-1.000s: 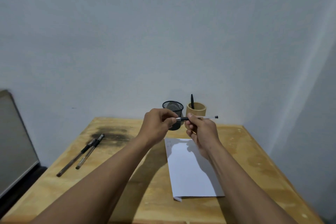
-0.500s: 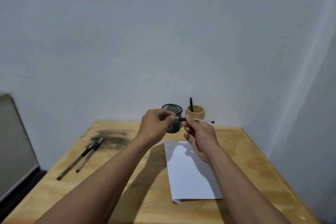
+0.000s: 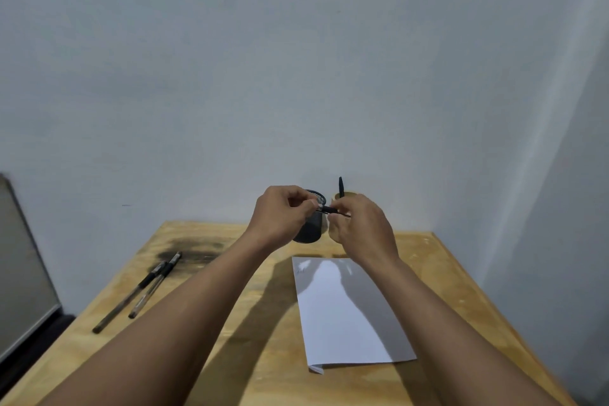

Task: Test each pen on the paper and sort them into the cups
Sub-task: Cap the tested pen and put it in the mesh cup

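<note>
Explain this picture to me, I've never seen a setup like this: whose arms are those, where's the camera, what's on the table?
No machine here: these are a person's two bare arms, seen from a camera worn on their head, looking forward and down. The left hand and right hand together pinch a dark pen above a wooden table. On it lie a white sheet of paper, two more pens at the left, and at the back a black mesh cup beside a wooden cup holding an upright pen. The job is testing pens on the paper and sorting them into the cups.
</note>
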Demonstrator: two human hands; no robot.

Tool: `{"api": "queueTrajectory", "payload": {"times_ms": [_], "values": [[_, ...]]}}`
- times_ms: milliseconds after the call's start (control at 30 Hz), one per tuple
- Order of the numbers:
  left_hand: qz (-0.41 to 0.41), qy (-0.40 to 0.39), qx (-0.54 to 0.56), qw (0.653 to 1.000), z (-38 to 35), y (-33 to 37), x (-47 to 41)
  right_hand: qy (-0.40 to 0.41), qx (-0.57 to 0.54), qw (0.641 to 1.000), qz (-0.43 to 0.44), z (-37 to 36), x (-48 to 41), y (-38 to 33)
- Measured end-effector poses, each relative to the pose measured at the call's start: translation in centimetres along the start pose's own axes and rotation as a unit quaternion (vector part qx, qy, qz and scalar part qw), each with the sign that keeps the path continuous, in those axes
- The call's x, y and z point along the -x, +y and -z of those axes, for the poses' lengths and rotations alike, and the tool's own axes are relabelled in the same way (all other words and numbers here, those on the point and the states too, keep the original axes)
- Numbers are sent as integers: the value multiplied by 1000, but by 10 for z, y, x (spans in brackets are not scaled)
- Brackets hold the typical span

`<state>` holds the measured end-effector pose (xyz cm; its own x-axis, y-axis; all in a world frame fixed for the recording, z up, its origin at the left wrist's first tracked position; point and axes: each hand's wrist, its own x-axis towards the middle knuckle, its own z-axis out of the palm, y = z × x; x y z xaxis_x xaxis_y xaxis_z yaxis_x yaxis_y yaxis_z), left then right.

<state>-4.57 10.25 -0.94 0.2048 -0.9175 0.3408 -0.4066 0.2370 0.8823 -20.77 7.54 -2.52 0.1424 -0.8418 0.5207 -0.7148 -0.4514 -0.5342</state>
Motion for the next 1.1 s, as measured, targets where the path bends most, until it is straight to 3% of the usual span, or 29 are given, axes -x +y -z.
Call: {"api": "queueTrajectory", "payload": {"times_ms": [133, 200, 400, 567, 800, 1100], "values": [[31, 52, 32, 998, -7, -17, -14, 16, -39, 999, -15, 1, -17, 3], [51, 69, -9, 996, -12, -33, -21, 17, -78, 996, -40, 2, -27, 2], [109, 43, -72, 991, -33, -79, -48, 47, -168, 983, -64, -8, -73, -2], [88, 45, -49, 994, -43, -95, -63, 38, -180, 980, -73, -29, -99, -7], [73, 56, -4, 996, -51, -113, -71, -46, -112, 985, -124, -63, -113, -4], [66, 49, 4, 997, -49, -116, -70, -92, 0, 992, -85, -77, -126, -2]]}}
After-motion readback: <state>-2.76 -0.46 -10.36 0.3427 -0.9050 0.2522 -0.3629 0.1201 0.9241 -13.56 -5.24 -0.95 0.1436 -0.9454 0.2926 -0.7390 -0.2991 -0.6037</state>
